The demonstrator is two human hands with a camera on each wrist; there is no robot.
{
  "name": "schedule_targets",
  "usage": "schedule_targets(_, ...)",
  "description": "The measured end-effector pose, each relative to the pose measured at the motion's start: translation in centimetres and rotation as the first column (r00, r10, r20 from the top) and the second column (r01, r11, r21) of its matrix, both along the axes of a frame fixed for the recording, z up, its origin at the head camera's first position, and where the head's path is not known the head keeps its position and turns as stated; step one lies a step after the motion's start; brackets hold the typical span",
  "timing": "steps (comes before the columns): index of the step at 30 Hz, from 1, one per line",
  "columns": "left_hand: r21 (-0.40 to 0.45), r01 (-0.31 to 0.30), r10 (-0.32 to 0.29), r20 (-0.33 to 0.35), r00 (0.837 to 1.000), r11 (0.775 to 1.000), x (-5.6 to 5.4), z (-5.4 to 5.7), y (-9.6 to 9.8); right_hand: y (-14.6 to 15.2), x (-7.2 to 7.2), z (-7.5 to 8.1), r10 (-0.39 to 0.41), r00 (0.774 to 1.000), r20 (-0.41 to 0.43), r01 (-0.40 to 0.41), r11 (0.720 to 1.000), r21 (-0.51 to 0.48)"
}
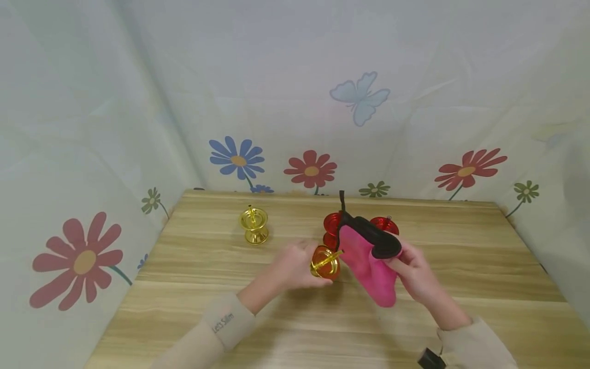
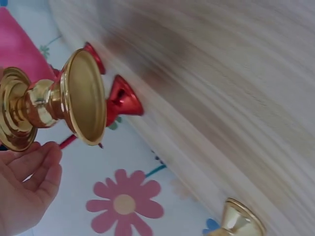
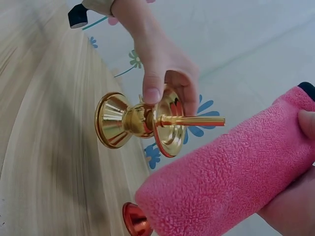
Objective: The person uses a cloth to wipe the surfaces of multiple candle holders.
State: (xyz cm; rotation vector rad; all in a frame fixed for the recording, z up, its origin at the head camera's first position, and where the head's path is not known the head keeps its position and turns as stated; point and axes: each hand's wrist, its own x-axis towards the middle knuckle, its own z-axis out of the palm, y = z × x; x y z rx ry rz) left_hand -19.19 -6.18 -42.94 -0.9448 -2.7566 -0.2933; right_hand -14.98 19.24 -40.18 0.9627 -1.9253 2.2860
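My left hand (image 1: 297, 266) grips a gold candle holder (image 1: 326, 262) by its dish, thumb on the near side. The holder is lifted and tilted, its thin centre tube leaning toward the cloth; the left wrist view shows its hollow base (image 2: 86, 98). My right hand (image 1: 417, 271) holds a folded pink terry cloth (image 3: 221, 177) with a black edge and a black loop, just right of the holder. In the right wrist view the cloth lies close to the tube (image 3: 197, 121), with a gap between them.
Another gold candle holder (image 1: 255, 225) stands at the back left of the wooden table (image 1: 198, 266). Two red candle holders stand behind the cloth, the left one (image 1: 331, 225) and the right one (image 1: 386, 224) partly covered by it. A flower-printed curtain (image 1: 276, 102) hangs behind.
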Motion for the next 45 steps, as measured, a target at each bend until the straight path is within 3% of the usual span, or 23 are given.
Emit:
schedule_targets(4, -0.007, 0.014, -0.014, 0.023, 1.0, 1.0, 0.4, 0.6, 0.5, -0.2, 0.0, -0.1, 0.037, 0.994, -0.098, -0.028, 0.995, 0.093)
schedule_targets(11, 0.0, 0.02, -0.02, -0.012, 1.0, 1.0, 0.8, 1.2, 0.7, -0.6, 0.5, 0.1, 0.135, 0.988, -0.077, -0.117, 0.973, 0.2)
schedule_targets(16, 0.003, 0.037, -0.037, -0.054, 0.998, 0.999, 1.0, 1.7, 0.7, -0.6, 0.6, 0.0, 0.19, 0.97, -0.151, -0.141, 0.948, 0.286)
schedule_targets(20, 0.009, 0.053, -0.052, -0.084, 0.995, 0.999, 1.1, 2.0, 0.7, -0.5, 0.8, -0.2, 0.198, 0.957, -0.212, -0.124, 0.94, 0.319)
schedule_targets(24, 0.037, 0.072, -0.067, -0.121, 0.99, 0.997, 1.3, 2.2, 0.6, -0.3, 1.3, 0.1, 0.169, 0.972, -0.161, -0.102, 0.928, 0.357)
schedule_targets(27, 0.047, 0.078, -0.07, -0.145, 0.987, 0.996, 1.5, 2.4, 0.6, -0.6, 1.6, 0.1, 0.084, 0.984, -0.158, -0.012, 0.912, 0.409)
schedule_targets(29, 0.046, 0.077, -0.069, -0.154, 0.986, 0.996, 1.6, 2.5, 0.6, -1.1, 1.7, -0.1, 0.029, 0.972, -0.235, 0.076, 0.902, 0.424)
schedule_targets(32, 0.021, 0.07, -0.066, -0.169, 0.983, 0.997, 1.9, 2.8, 0.7, -1.7, 1.5, -0.6, -0.051, 0.919, -0.392, 0.224, 0.884, 0.41)
schedule_targets(35, 0.002, 0.077, -0.075, -0.172, 0.982, 0.997, 2.1, 3.2, 0.8, -2.2, 1.3, -1.1, -0.11, 0.83, -0.548, 0.367, 0.846, 0.387)
schedule_targets(37, -0.018, 0.084, -0.086, -0.165, 0.983, 0.996, 2.2, 3.5, 0.9, -2.4, 1.2, -1.4, -0.128, 0.757, -0.641, 0.459, 0.803, 0.381)
schedule_targets(42, -0.058, 0.102, -0.108, -0.109, 0.988, 0.993, 2.2, 3.9, 1.1, -3.0, 0.8, -1.6, -0.101, 0.548, -0.831, 0.626, 0.708, 0.327)
schedule_targets(44, -0.05, 0.113, -0.117, -0.079, 0.99, 0.992, 2.2, 3.9, 1.1, -3.2, 0.7, -1.6, -0.082, 0.476, -0.875, 0.67, 0.678, 0.301)
schedule_targets(45, -0.04, 0.12, -0.122, -0.065, 0.99, 0.992, 2.3, 3.9, 1.1, -3.3, 0.6, -1.6, -0.073, 0.451, -0.89, 0.688, 0.664, 0.294)
